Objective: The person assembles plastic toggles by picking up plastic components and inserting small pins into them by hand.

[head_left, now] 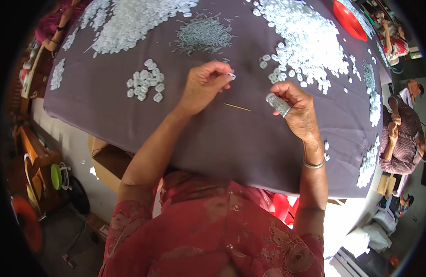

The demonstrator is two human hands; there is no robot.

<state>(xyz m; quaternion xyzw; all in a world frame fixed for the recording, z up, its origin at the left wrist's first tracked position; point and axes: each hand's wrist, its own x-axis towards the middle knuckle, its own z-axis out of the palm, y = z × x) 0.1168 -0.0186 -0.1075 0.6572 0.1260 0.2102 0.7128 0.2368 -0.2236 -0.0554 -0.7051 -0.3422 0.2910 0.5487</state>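
Note:
My left hand is over the middle of the dark tablecloth, closed, with thumb and index finger pinching a small white plastic piece. To its right, my right hand is held with curled fingers. A grey, speckled wrap with a pale end covers one of its digits, which looks like the thumb. Whether those fingers grip anything small cannot be made out. Between the hands a thin wooden stick lies on the cloth. Left of my left hand sits a small cluster of white plastic pieces.
A heap of small grey metal pins lies beyond my left hand. Large heaps of white pieces spread at the far left and far right. A red bowl rests at the far right. Other people are beyond the table.

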